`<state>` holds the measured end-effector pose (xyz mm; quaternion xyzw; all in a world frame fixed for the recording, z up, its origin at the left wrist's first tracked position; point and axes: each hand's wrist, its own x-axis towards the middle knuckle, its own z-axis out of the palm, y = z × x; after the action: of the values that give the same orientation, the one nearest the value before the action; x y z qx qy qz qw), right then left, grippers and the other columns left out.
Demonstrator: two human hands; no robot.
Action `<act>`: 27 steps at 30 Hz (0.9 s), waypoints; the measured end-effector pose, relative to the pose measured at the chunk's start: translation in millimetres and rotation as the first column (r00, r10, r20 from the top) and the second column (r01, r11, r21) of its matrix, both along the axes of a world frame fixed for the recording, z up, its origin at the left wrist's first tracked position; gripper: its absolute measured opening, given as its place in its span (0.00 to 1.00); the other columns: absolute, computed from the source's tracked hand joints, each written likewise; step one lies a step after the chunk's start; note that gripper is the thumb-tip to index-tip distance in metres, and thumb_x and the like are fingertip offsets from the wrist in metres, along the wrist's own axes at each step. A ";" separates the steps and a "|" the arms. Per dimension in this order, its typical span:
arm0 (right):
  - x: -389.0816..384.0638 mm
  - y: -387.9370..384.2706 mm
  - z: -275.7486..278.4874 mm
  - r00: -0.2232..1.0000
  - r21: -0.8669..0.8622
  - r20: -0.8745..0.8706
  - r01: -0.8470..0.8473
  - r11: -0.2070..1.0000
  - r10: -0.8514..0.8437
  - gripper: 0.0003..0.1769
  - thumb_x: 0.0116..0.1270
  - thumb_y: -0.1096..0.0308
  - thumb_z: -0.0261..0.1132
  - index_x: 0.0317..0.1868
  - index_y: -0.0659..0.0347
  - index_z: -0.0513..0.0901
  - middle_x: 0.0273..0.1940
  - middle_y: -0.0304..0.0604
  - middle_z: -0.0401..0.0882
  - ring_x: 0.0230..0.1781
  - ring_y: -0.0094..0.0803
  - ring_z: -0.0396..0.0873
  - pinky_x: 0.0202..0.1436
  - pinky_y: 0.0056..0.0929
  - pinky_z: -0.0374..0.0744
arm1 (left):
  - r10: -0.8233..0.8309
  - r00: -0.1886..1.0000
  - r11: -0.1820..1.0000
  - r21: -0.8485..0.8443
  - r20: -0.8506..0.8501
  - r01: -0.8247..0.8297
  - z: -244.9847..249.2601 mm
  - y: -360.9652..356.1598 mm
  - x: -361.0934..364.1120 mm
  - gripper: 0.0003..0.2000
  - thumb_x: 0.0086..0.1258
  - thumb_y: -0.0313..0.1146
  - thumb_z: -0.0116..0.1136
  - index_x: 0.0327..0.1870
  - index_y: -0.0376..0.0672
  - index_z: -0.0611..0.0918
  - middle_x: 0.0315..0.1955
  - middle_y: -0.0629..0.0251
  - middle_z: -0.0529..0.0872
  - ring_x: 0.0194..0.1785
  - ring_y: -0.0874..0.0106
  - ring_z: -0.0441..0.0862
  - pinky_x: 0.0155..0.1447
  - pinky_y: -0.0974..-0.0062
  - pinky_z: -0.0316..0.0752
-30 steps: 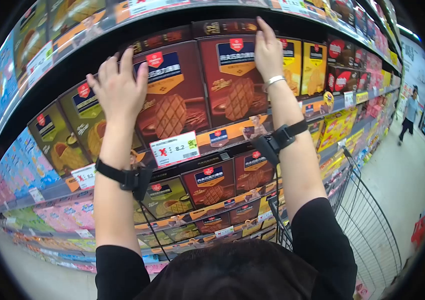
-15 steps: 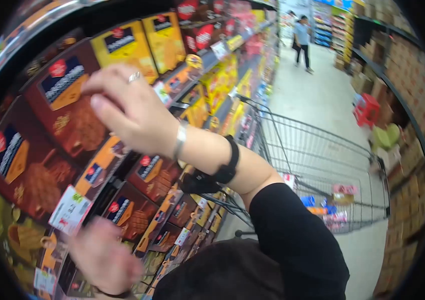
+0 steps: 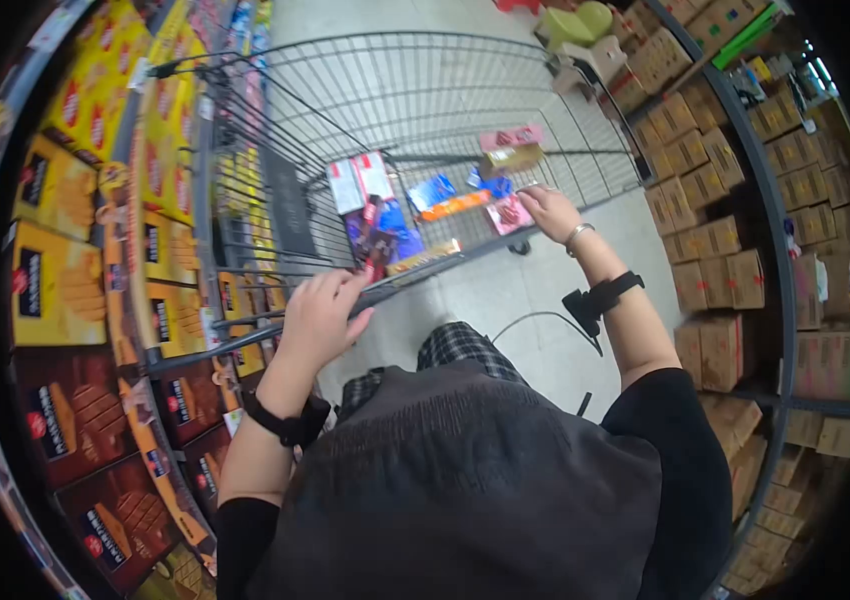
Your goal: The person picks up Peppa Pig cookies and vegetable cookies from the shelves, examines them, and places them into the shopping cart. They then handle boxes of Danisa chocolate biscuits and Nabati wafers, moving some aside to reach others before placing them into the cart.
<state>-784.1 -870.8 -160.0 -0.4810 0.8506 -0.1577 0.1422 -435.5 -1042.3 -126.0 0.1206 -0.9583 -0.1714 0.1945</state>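
A wire shopping cart (image 3: 425,50) stands in front of me, with its handle bar (image 3: 245,340) nearest my body. My left hand (image 3: 323,315) hovers at the handle side, fingers apart and holding nothing. Over the cart's right part is my right hand (image 3: 548,212), fingers spread, close to a pink package (image 3: 508,214). In the cart lie an orange package (image 3: 455,205), blue packages (image 3: 432,190), a white and red box (image 3: 360,180), a gold-brown package (image 3: 513,156) and a dark red package (image 3: 377,245).
On the left, a shelf holds yellow boxes (image 3: 57,290) and brown boxes (image 3: 80,410). Cardboard cartons (image 3: 720,300) fill the right shelving (image 3: 790,250). A green stool (image 3: 575,25) stands beyond the cart, and a cable (image 3: 545,315) hangs near my right arm.
The view has swung from the left shelf to the cart. Both my hands have moved away from the boxes to the cart. The distant person is out of view.
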 end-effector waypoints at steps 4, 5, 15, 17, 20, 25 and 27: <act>-66.3 56.3 -63.2 0.955 0.133 -0.294 0.085 0.988 -0.043 0.23 0.65 0.49 0.44 0.54 0.49 0.72 0.59 0.44 0.66 0.63 0.45 0.56 0.62 0.52 0.55 | 0.162 0.962 0.986 -0.058 0.219 -0.153 -45.0 17.6 -62.1 0.17 0.49 0.42 0.62 0.39 0.44 0.78 0.33 0.63 0.79 0.39 0.62 0.77 0.42 0.67 0.72; -71.0 56.4 -61.4 0.956 0.192 -0.293 0.077 0.978 -0.018 0.20 0.66 0.52 0.44 0.53 0.48 0.72 0.62 0.41 0.61 0.65 0.43 0.54 0.62 0.57 0.50 | 0.234 0.917 0.972 -0.060 0.324 -0.227 -48.3 19.0 -73.3 0.17 0.49 0.43 0.62 0.39 0.45 0.79 0.32 0.64 0.79 0.38 0.63 0.77 0.40 0.68 0.72; -105.3 34.5 -61.7 0.953 0.120 -0.301 0.069 0.990 -0.030 0.21 0.56 0.52 0.50 0.15 0.53 0.81 0.15 0.46 0.75 0.18 0.43 0.76 0.23 0.38 0.74 | 0.419 0.778 0.908 -0.233 0.468 -0.348 -68.2 3.9 -93.0 0.10 0.49 0.43 0.62 0.27 0.49 0.83 0.23 0.66 0.81 0.29 0.67 0.80 0.32 0.70 0.72; -109.4 28.5 -58.7 0.959 0.131 -0.284 0.059 0.990 -0.019 0.20 0.54 0.53 0.50 0.15 0.53 0.80 0.15 0.46 0.76 0.19 0.42 0.76 0.23 0.38 0.74 | 0.426 0.778 0.905 -0.242 0.462 -0.351 -67.9 -4.0 -97.1 0.09 0.49 0.43 0.62 0.26 0.49 0.83 0.22 0.67 0.81 0.29 0.67 0.79 0.32 0.70 0.72; -121.5 5.9 -63.1 0.958 0.130 -0.287 0.061 0.990 -0.021 0.18 0.52 0.55 0.51 0.14 0.54 0.79 0.16 0.47 0.75 0.18 0.43 0.76 0.23 0.39 0.74 | 0.447 0.753 0.894 -0.232 0.483 -0.383 -58.2 -25.1 -114.9 0.09 0.49 0.44 0.61 0.25 0.49 0.83 0.20 0.67 0.81 0.28 0.67 0.79 0.32 0.69 0.72; -148.5 -44.3 -79.8 0.951 0.096 -0.306 0.083 0.992 -0.050 0.18 0.50 0.56 0.51 0.13 0.58 0.79 0.17 0.49 0.76 0.18 0.45 0.76 0.23 0.40 0.74 | 0.438 0.766 0.899 -0.247 0.471 -0.363 -60.6 -84.1 -142.5 0.10 0.49 0.45 0.60 0.22 0.49 0.82 0.19 0.68 0.80 0.27 0.68 0.79 0.31 0.70 0.72; -156.7 -70.6 -83.5 0.957 0.136 -0.286 0.081 0.987 -0.039 0.17 0.51 0.58 0.50 0.15 0.58 0.78 0.19 0.50 0.76 0.21 0.47 0.76 0.25 0.43 0.73 | 0.447 0.755 0.895 -0.244 0.481 -0.374 -62.9 -110.8 -152.5 0.11 0.49 0.46 0.60 0.21 0.49 0.82 0.19 0.68 0.80 0.26 0.68 0.79 0.30 0.70 0.73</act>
<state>-940.8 -941.4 -243.5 -0.4609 0.8856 -0.0292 0.0494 -588.1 -1153.1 -188.9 0.3571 -0.9332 -0.0211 -0.0340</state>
